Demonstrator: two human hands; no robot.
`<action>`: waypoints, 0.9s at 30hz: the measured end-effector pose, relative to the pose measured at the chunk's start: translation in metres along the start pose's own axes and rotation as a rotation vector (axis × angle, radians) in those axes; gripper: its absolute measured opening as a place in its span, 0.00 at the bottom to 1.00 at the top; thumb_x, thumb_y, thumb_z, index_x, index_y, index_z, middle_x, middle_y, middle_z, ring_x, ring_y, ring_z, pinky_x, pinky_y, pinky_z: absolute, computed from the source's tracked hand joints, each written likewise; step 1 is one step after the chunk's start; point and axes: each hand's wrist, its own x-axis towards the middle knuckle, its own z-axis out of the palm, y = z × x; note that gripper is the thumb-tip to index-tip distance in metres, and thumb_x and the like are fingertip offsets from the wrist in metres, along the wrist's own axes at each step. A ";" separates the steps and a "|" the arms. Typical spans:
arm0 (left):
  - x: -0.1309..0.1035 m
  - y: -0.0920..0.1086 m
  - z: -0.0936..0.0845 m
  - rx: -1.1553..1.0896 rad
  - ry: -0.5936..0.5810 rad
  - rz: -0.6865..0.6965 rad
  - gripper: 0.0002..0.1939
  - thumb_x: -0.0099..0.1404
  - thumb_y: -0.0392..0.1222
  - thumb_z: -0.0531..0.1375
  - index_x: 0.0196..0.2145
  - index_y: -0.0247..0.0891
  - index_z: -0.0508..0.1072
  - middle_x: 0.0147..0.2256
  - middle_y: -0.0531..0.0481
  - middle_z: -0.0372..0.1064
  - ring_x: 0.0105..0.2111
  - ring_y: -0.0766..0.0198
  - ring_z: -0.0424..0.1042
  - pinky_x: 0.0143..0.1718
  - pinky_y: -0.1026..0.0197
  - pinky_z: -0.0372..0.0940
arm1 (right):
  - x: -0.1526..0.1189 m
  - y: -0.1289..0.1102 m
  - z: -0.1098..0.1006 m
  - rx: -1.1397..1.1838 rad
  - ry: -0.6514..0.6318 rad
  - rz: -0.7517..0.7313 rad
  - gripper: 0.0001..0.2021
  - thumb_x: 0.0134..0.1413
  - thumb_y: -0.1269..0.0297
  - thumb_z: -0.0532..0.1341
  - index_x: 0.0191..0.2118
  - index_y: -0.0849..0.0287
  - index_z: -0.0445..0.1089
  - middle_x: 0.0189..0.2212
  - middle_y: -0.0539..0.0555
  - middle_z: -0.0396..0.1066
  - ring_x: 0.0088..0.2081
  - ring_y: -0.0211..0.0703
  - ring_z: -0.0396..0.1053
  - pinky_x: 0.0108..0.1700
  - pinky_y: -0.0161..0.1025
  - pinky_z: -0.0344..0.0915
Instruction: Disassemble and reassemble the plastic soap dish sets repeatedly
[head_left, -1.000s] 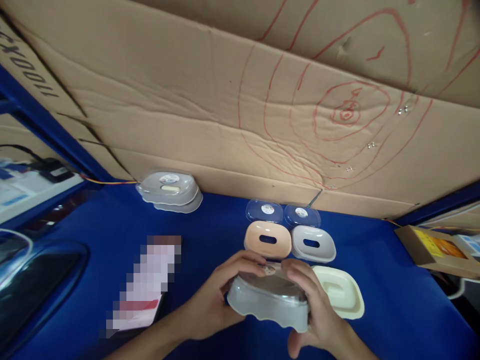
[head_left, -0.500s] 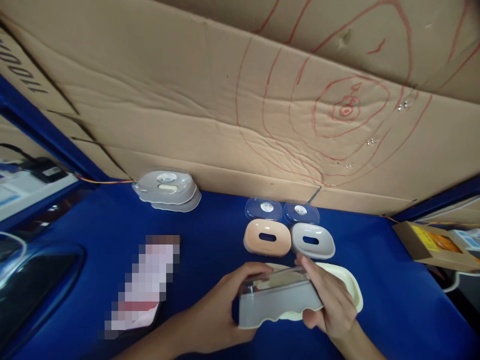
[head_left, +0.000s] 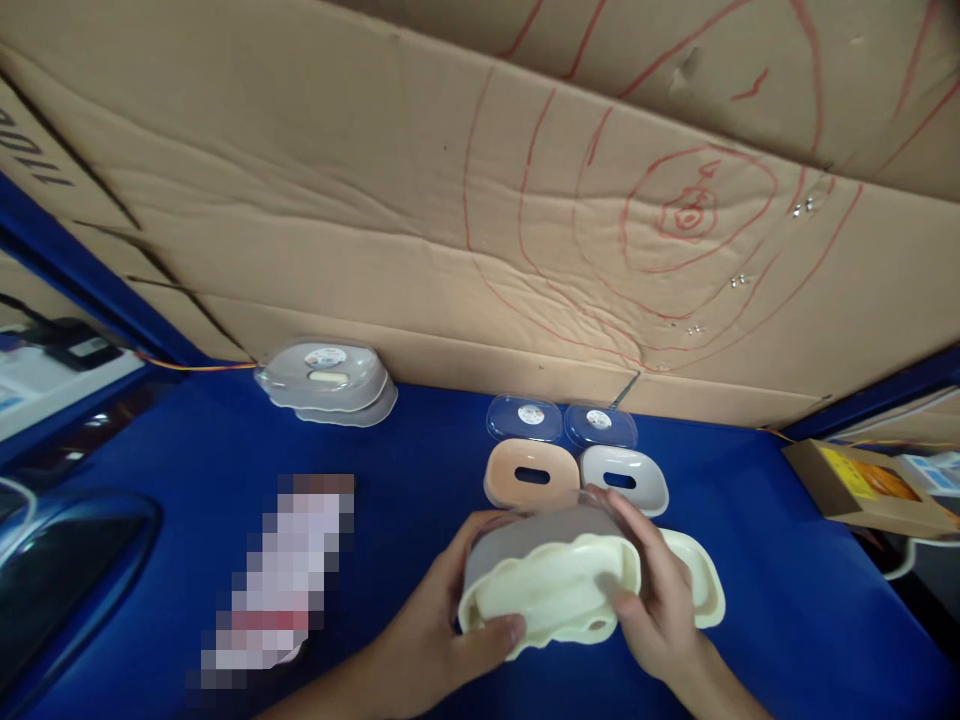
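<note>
From my remote seat, the cardboard panel (head_left: pixel 360 200) fills most of the feed; top and sides cut off, printed digits at left partly lost. Blue table (head_left: pixel 435 450) below, near edge out of frame. Left hand (head_left: pixel 450 615) and right hand (head_left: pixel 664 610) each curled around one end of the held box, thumbs at the underside; I can't see most fingertips behind it. Dark flat object (head_left: pixel 67 590) cropped lower left, can't identify. Pixelated slab (head_left: pixel 274 580) unreadable to me. The wavy-edged grey-and-cream plastic box (head_left: pixel 551 590) is low center, above the table, tilted underside toward me; top face mostly hidden. Grey stack (head_left: pixel 330 385) at back left. Cream tray (head_left: pixel 709 580) half covered by right hand. Peach tray (head_left: pixel 501 478) and light-grey tray (head_left: pixel 651 488) side by side, two clear lids (head_left: pixel 502 425) just behind, label print too small for me
</note>
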 end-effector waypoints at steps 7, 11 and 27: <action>0.005 -0.006 -0.004 -0.084 0.038 0.030 0.29 0.68 0.48 0.69 0.61 0.50 0.62 0.55 0.46 0.69 0.53 0.54 0.73 0.52 0.55 0.69 | -0.006 0.006 0.013 0.043 -0.118 0.049 0.36 0.76 0.49 0.52 0.79 0.50 0.36 0.75 0.57 0.52 0.71 0.54 0.60 0.67 0.49 0.67; 0.003 -0.014 -0.003 -0.031 0.060 0.058 0.27 0.69 0.46 0.68 0.61 0.52 0.63 0.58 0.46 0.67 0.54 0.55 0.72 0.54 0.56 0.68 | -0.011 0.011 0.013 0.123 -0.137 0.007 0.36 0.76 0.49 0.51 0.79 0.49 0.33 0.77 0.56 0.47 0.72 0.55 0.59 0.68 0.51 0.65; -0.004 -0.010 -0.007 0.254 0.025 0.209 0.32 0.68 0.40 0.67 0.63 0.55 0.58 0.54 0.47 0.74 0.48 0.58 0.77 0.46 0.62 0.71 | -0.020 0.013 0.010 0.171 -0.165 0.126 0.37 0.74 0.50 0.55 0.79 0.48 0.39 0.75 0.54 0.54 0.73 0.54 0.58 0.70 0.46 0.62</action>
